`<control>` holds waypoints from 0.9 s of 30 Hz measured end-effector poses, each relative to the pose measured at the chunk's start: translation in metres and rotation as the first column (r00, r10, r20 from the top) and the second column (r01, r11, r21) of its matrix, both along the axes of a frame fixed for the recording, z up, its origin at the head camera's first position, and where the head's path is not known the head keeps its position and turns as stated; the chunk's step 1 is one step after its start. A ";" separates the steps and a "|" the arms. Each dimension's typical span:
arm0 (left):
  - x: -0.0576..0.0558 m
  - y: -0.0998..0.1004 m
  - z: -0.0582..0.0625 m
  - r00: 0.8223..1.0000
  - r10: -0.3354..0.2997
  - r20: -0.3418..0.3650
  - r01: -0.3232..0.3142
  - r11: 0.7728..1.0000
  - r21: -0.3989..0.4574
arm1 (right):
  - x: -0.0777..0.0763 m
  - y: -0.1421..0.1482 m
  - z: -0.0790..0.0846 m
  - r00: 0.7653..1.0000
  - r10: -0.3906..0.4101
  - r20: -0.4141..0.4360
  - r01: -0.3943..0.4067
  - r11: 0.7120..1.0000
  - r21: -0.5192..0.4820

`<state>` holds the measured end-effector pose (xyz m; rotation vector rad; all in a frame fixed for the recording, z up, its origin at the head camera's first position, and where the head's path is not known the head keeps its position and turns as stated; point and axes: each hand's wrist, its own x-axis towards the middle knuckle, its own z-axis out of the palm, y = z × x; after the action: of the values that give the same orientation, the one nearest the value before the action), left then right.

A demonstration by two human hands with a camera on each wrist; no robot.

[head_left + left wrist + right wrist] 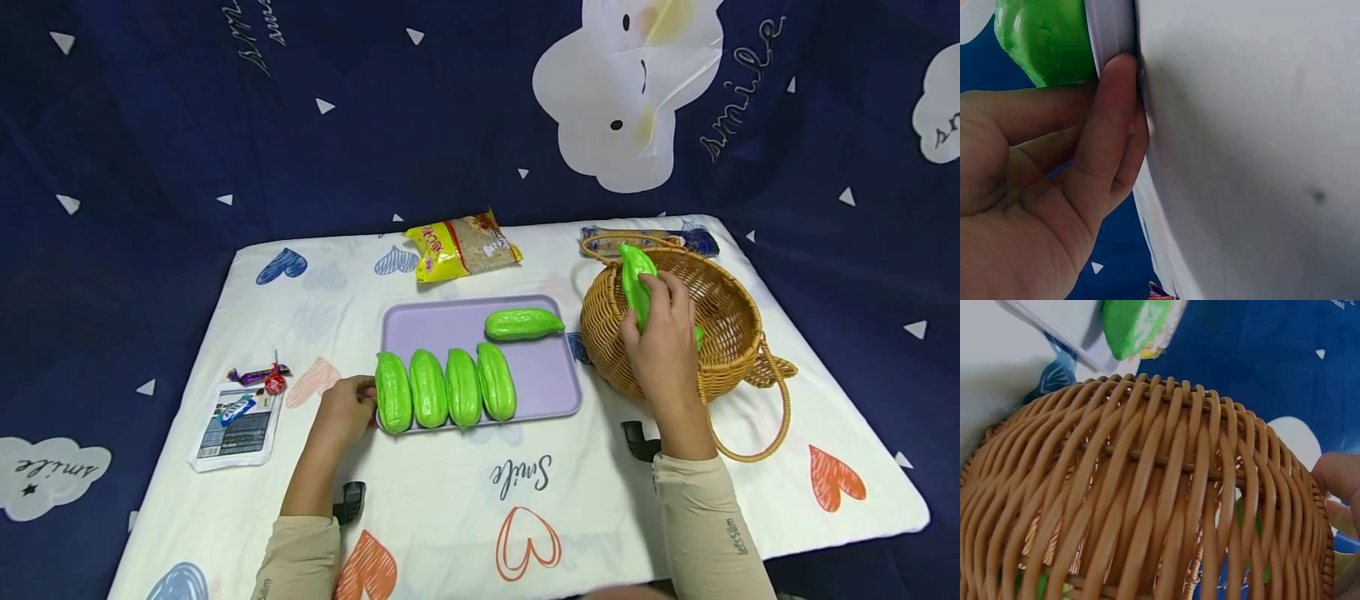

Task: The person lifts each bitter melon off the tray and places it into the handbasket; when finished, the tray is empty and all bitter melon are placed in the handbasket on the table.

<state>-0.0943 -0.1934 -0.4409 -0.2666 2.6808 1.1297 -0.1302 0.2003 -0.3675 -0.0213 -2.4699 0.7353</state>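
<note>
On the lilac tray point(542, 367) lie several bright green, ridged gourds point(428, 388): a front row side by side, and one gourd point(522, 324) crosswise at the back right. My left hand point(347, 410) grips the tray's left rim beside the end gourd; the left wrist view has a fingertip point(1117, 72) against the rim. Over the wicker basket point(600, 329), my right hand point(663, 350) holds another green gourd point(636, 279) with its pointed end up. More green point(700, 337) shows inside the basket. Basket weave hides most of that hand in the right wrist view.
Behind the tray lies a yellow food packet point(465, 247); a blue packet point(701, 242) sits behind the basket. At left are wrapped sweets point(274, 382) and a white pouch point(232, 433). The basket's handle point(780, 429) sticks out over the cloth at right.
</note>
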 end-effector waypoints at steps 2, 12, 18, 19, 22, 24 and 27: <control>0.000 0.000 0.000 1.000 0.004 0.004 -0.004 1.000 0.002 | -0.001 0.001 0.000 1.000 -0.003 0.005 0.003 1.000 -0.003; 0.000 0.000 -0.001 1.000 0.003 0.007 -0.003 1.000 0.005 | 0.000 0.002 -0.002 0.999 -0.016 0.029 0.017 1.000 -0.012; 0.001 0.000 -0.001 1.000 0.003 0.019 -0.003 1.000 0.009 | 0.002 -0.005 -0.006 0.999 0.024 -0.040 -0.024 1.000 0.017; 0.001 0.000 -0.001 1.000 0.002 0.017 -0.002 1.000 0.008 | 0.003 -0.008 -0.007 0.997 0.052 -0.064 -0.051 0.999 0.019; 0.001 0.000 -0.001 1.000 0.001 0.010 -0.001 1.000 0.005 | 0.006 -0.022 -0.010 0.977 0.175 -0.119 -0.174 0.984 0.020; 0.001 0.000 -0.001 1.000 0.000 -0.001 0.000 1.000 0.003 | 0.009 -0.034 -0.013 0.957 0.266 -0.117 -0.265 0.964 0.023; 0.001 0.000 -0.001 1.000 0.004 -0.006 -0.004 1.000 0.009 | 0.013 -0.053 -0.019 0.927 0.371 -0.058 -0.368 0.928 0.050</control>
<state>-0.0930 -0.1931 -0.4418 -0.2671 2.6808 1.1454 -0.1171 0.1474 -0.3868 0.4891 -2.4490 0.8267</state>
